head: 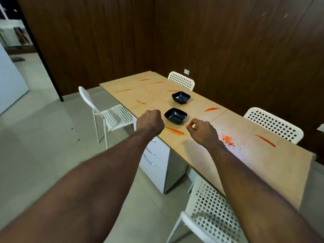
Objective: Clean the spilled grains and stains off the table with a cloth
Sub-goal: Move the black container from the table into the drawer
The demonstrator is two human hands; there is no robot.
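On the pale wooden surface, orange stains lay as short streaks. Several were toward the far end, one by the near long edge between the hands, one by the far long edge and one toward the right end. A pile of orange grains lay mid-width on the right half, just beside the right wrist. Two dark bowls stood apart along the middle, the near bowl between the hands and the far bowl behind it. The left hand, over the near edge, was clenched in a fist with nothing visible in it. The right hand had curled fingers, with thumb and forefinger tips together; whether they pinched a grain was too small to tell. White chairs stood around, and a drawer unit stood beneath the near edge.
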